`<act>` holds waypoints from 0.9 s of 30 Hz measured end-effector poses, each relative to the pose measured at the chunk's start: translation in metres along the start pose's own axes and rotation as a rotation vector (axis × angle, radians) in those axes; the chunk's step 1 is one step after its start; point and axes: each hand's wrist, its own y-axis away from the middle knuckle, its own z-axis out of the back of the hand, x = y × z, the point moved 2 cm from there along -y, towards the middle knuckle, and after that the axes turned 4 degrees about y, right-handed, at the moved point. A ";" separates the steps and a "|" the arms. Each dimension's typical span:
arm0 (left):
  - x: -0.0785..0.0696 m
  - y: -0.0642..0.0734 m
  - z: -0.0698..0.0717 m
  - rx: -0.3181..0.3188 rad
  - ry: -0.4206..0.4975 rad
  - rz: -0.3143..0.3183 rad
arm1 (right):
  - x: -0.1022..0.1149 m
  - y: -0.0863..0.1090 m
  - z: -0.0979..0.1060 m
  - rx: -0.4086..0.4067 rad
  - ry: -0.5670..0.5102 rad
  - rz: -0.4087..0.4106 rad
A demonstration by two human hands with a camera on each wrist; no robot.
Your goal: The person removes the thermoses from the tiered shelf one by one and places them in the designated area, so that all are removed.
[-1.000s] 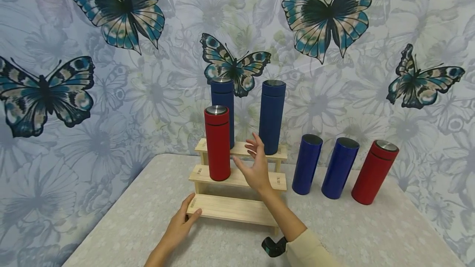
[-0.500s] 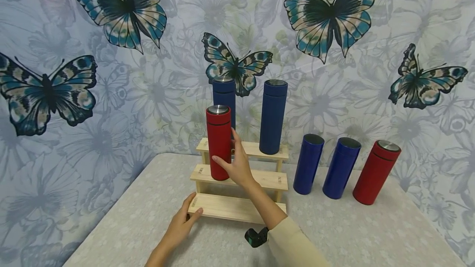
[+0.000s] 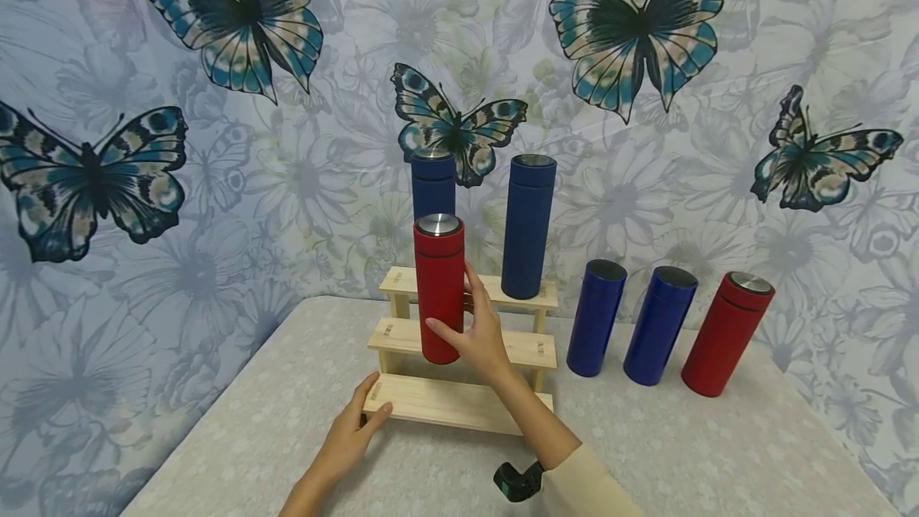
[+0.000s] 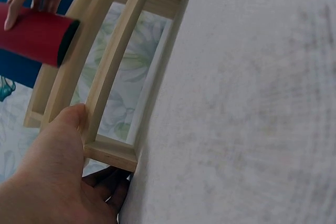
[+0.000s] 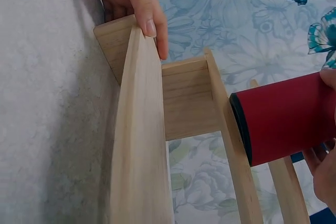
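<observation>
- Shifted rightward and nearer since the earlier frame: red cylindrical flask with steel-topped lid [image 3: 441, 286], upright at middle step [image 3: 531, 348] of three-tier pale wooden stand [image 3: 448, 399], contact unclear.
- Clamped around flask: right hand [image 3: 479, 339].
- Gripping lowest step's [image 3: 438, 409] left end: left hand [image 3: 350, 431].
- On top step [image 3: 400, 281]: two dark-blue cylindrical flasks [image 3: 528, 226].

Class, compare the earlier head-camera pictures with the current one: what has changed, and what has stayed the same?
The right hand, open a second ago, now grips the red bottle from the middle step. The bottle has shifted right and toward the camera, its base overlapping that step's front edge in view. Unchanged: the left hand holds the left end of the bottom step; the other bottles stand in place.
</observation>
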 end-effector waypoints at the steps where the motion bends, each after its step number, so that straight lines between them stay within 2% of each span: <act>1: 0.000 0.000 0.000 0.005 0.002 -0.001 | 0.002 0.003 0.004 -0.009 0.003 0.000; 7: -0.001 -0.001 0.001 0.019 0.007 -0.003 | 0.001 0.024 0.033 -0.054 -0.005 0.003; 12: 0.000 -0.001 0.000 0.012 0.010 -0.001 | -0.001 0.045 0.068 -0.085 0.012 0.046; 17: 0.000 -0.001 -0.003 0.012 -0.004 0.015 | -0.011 0.072 0.114 -0.153 0.122 0.096; 22: -0.001 0.000 -0.003 0.010 -0.023 0.027 | -0.036 0.097 0.166 -0.243 0.222 0.081; 27: 0.000 -0.002 -0.003 0.008 -0.036 0.041 | -0.050 0.119 0.220 -0.373 0.310 -0.008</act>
